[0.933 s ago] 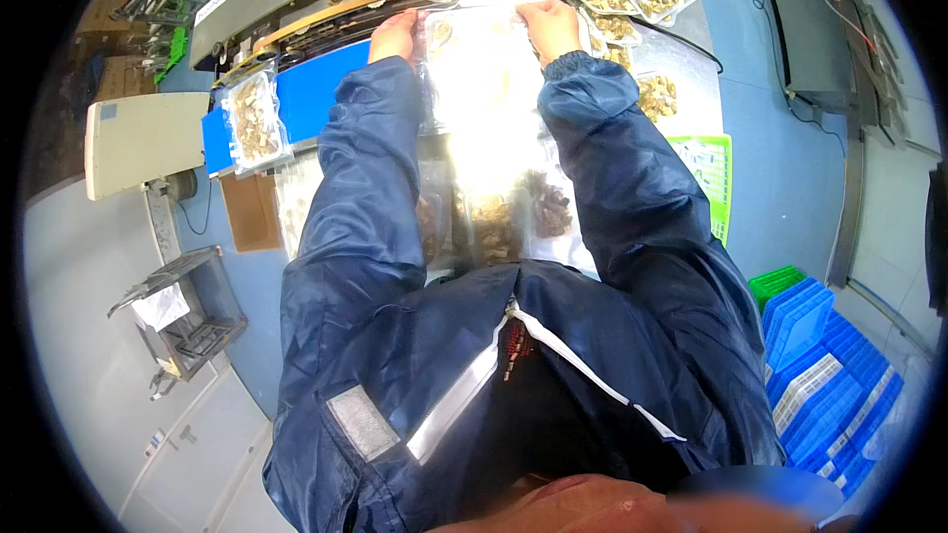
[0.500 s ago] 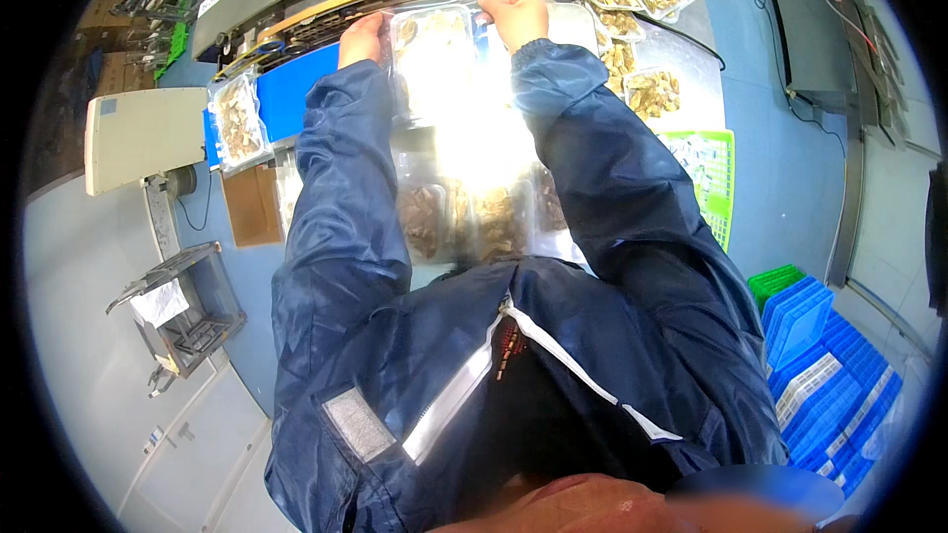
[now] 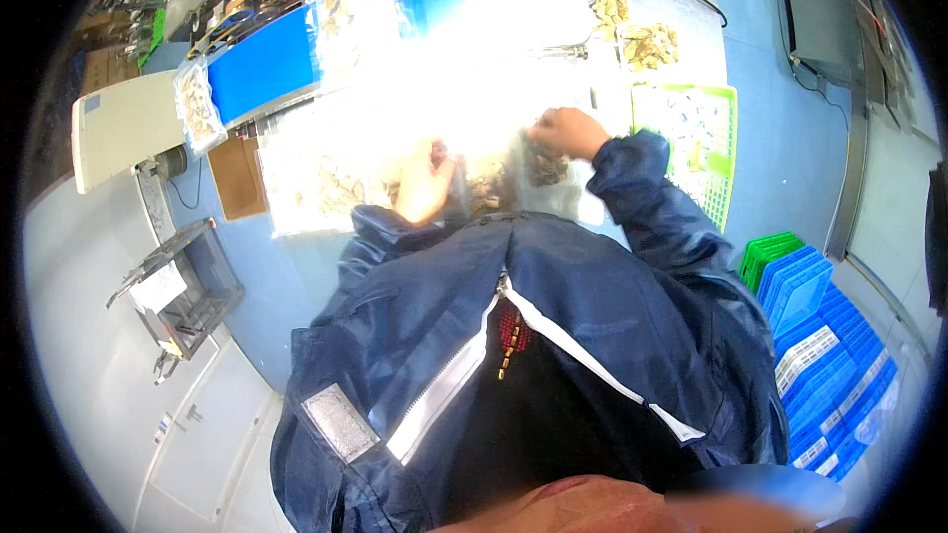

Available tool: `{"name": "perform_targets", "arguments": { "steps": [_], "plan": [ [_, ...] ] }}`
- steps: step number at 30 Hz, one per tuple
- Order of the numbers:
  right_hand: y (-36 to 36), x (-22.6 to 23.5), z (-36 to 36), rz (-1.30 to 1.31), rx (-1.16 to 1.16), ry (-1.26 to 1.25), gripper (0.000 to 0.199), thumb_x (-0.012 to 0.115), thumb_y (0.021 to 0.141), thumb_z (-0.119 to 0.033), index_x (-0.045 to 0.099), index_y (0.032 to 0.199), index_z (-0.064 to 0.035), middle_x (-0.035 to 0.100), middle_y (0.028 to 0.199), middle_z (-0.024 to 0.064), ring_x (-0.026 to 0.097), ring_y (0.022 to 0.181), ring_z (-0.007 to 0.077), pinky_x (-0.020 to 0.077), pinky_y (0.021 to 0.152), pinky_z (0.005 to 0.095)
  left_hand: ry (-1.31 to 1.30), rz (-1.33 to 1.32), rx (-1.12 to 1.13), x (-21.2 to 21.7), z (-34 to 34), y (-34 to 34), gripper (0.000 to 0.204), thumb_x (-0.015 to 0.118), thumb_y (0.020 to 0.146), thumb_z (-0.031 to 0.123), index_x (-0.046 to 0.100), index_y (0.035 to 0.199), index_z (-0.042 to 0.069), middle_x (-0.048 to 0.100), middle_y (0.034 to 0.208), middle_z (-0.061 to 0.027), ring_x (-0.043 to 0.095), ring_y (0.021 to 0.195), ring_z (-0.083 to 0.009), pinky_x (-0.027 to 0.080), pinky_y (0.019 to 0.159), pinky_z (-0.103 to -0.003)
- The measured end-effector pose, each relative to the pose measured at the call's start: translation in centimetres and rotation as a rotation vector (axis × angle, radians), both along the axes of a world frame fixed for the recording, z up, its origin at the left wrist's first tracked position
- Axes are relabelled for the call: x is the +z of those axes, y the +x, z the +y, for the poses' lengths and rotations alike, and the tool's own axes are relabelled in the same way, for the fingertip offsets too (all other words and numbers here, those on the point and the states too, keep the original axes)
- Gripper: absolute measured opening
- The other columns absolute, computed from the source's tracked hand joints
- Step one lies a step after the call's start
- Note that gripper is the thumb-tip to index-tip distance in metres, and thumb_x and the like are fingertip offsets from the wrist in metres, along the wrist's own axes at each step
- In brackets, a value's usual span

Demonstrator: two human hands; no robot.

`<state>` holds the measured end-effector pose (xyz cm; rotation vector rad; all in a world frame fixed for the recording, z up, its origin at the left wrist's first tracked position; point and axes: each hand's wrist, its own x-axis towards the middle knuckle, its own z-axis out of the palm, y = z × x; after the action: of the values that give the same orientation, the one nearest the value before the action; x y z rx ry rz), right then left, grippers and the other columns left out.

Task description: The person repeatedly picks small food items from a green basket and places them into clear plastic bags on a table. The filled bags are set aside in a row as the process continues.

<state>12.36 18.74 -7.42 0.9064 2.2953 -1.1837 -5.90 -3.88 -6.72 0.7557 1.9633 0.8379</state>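
Note:
My left hand [image 3: 427,188] and my right hand [image 3: 566,130] are close in front of my chest, over a glare-washed table. Between them is a clear plastic bag [image 3: 504,178] with brown food pieces inside. The right hand pinches the bag's upper right part. The left hand shows through the plastic at the bag's left side and holds it there. Further away, a filled clear bag [image 3: 348,15] lies on the blue conveyor belt [image 3: 259,64]. A smaller filled bag [image 3: 197,104] sits at the belt's left end.
A white box-shaped unit [image 3: 118,123] and a metal wire holder [image 3: 178,286] stand on my left. A green tray [image 3: 691,128] lies on the right, with stacked blue crates [image 3: 820,336] below it. Trays of brown pieces [image 3: 647,39] sit at the back right.
Both hands have drawn back from the conveyor toward my chest. The long bag they held stretched out now lies on the belt, and they hold another bag near my body.

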Motion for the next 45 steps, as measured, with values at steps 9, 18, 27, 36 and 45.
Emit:
{"name": "perform_targets", "arguments": {
  "steps": [9,18,27,36,45],
  "plan": [
    [1.0,-3.1,-4.4,0.461,-0.583,-0.450,0.032,0.068,0.087,-0.029,0.069,0.083,0.0028,0.070,0.081,0.0132,0.064,0.080,0.0194,0.0493,0.072,0.0307,-0.010,-0.378,0.437,-3.6,0.9,0.5,0.022,0.059,0.095,0.014,0.062,0.114,0.004,0.065,0.102,-0.0037,0.056,0.089,-0.0099,0.045,0.076,-0.025],
    [-0.7,5.2,5.3,0.800,-0.870,-0.488,0.012,0.064,0.088,-0.016,0.070,0.086,-0.0043,0.057,0.069,-0.0034,0.044,0.055,0.0049,0.0356,0.052,0.0211,0.502,-0.516,0.545,4.4,14.4,-3.0,0.025,0.059,0.096,0.023,0.065,0.101,-0.001,0.066,0.095,-0.0049,0.059,0.083,-0.0131,0.047,0.073,-0.028],
    [-8.7,2.8,16.1,0.801,-1.193,-0.384,0.019,0.070,0.089,-0.023,0.065,0.083,-0.0061,0.052,0.065,-0.0050,0.041,0.051,0.0037,0.0302,0.042,0.0211,0.334,-0.770,0.531,-0.7,28.0,-12.1,0.024,0.054,0.098,0.018,0.058,0.113,0.000,0.066,0.108,-0.0092,0.060,0.103,-0.0238,0.045,0.095,-0.039],
    [-12.4,2.6,15.9,0.767,-1.193,-0.306,0.020,0.072,0.087,-0.021,0.063,0.078,-0.0050,0.053,0.063,-0.0027,0.040,0.047,0.0057,0.0296,0.041,0.0227,0.371,-0.558,0.562,1.0,26.9,-13.7,0.020,0.059,0.094,0.019,0.066,0.089,0.001,0.063,0.074,-0.0049,0.056,0.059,-0.0167,0.042,0.052,-0.032],
    [-15.7,1.1,14.6,0.748,-1.101,-0.203,0.019,0.073,0.085,-0.020,0.065,0.079,-0.0041,0.057,0.062,-0.0019,0.040,0.044,0.0047,0.0278,0.040,0.0237,0.368,-0.567,0.629,2.0,24.5,-16.3,0.011,0.057,0.096,0.014,0.063,0.096,0.004,0.064,0.085,-0.0033,0.059,0.073,-0.0158,0.050,0.064,-0.031]
  ]
}}
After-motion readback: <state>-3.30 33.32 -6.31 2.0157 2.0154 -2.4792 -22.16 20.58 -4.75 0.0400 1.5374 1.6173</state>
